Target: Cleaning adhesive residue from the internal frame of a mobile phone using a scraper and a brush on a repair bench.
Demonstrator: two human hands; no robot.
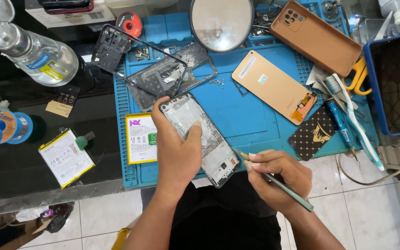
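I'm seeing the blue work mat [251, 115] lying across the desk, and over its near edge my left hand [178, 150] is wrapping around an opened phone frame [204, 139], thumb pressing on its face and fingers curled behind. My right hand [278, 178] is pinching a thin green tool [288, 190] like a pen, its tip touching the frame's lower right edge.

a dark, glossy tabletop [33, 157] fills the left and upper parts of the frame, its pale front edge running across the lower left. a blue ribbed work mat [246, 115] covers the table at centre and right. below, at the bottom of the frame, lies a floor of pale, lightly veined tiles [371, 213] with thin dark joints. light is even and bright.
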